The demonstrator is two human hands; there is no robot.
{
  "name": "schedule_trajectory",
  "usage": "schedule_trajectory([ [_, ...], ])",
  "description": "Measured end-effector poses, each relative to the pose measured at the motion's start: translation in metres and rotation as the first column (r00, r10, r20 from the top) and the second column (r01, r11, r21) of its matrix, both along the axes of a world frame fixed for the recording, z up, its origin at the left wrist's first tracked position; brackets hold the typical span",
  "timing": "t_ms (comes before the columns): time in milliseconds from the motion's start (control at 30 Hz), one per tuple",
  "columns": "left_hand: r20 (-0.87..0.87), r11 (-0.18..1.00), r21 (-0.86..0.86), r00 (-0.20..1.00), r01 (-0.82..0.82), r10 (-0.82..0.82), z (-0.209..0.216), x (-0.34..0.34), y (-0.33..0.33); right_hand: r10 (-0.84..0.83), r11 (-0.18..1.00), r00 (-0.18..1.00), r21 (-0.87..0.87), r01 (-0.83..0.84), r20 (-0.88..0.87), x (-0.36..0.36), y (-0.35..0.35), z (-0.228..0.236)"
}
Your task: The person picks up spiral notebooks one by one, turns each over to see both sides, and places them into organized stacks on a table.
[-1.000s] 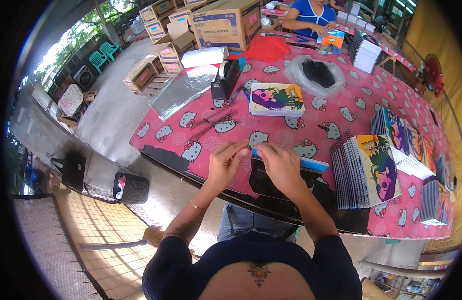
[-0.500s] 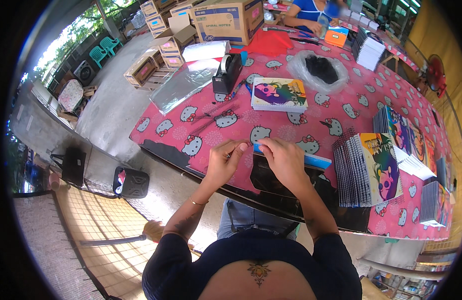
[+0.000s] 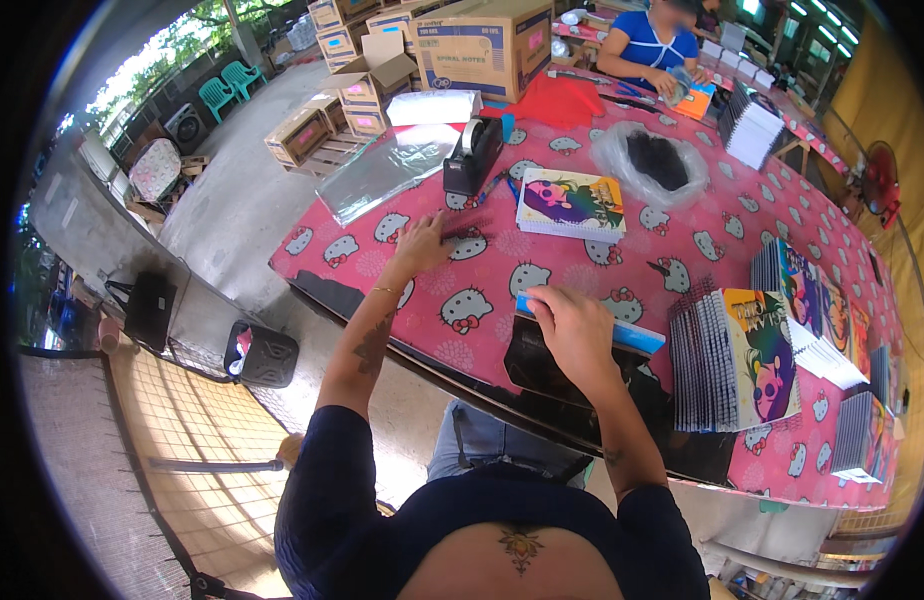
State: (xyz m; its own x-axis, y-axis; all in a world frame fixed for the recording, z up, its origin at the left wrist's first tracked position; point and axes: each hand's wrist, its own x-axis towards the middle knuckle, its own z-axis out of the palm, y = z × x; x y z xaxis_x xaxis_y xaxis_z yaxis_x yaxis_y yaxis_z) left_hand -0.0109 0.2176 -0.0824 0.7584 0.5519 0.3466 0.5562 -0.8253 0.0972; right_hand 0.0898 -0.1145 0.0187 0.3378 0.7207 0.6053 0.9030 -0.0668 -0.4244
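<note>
Near edge, centre of frame: right hand (image 3: 580, 338) lies over the left end of a blue strip (image 3: 637, 337). Thumb and fingers are bent at the strip; the fingertips are partly hidden, so whether they pinch it cannot be told. The strip's long axis runs from centre frame rightward and slightly down, its free end pointing at the tall stack of spiral notebooks (image 3: 747, 360), right of centre.

Left of centre, farther up: left hand (image 3: 420, 247) is palm down, fingers extended and apart, at the dark wire coils (image 3: 471, 226). Contact or hold on a coil cannot be confirmed. The coils' long axis slants from lower left to upper right, upper ends toward the flat notebook pile (image 3: 572, 205).

Beyond, upper centre: black tape dispenser (image 3: 472, 165) and clear plastic bag (image 3: 697, 175) with dark contents. Farthest, top: cardboard boxes (image 3: 482, 50); a seated co-worker (image 3: 637, 45) in blue.
</note>
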Motion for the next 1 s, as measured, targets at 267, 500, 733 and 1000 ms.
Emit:
schedule_trajectory([
  [267,-0.042,0.935,-0.230,0.963,-0.270,0.268,0.000,-0.050,-0.010,0.006,0.999,1.000,0.042,-0.005,-0.021,0.006,0.003,-0.009],
  [500,0.015,0.985,0.170,0.999,0.029,-0.032,-0.017,-0.034,-0.012,0.027,0.998,1.000,0.058,-0.026,-0.004,0.002,0.001,-0.004],
  [733,0.225,0.955,0.050,0.928,0.292,-0.296,-0.009,0.008,-0.024,0.018,0.995,1.000,0.096,-0.019,0.014,0.008,0.004,-0.010],
  [1000,0.485,0.965,-0.126,0.863,0.231,-0.144,0.062,-0.010,-0.093,0.012,0.999,1.000,0.044,-0.012,0.003,0.022,0.014,-0.010],
])
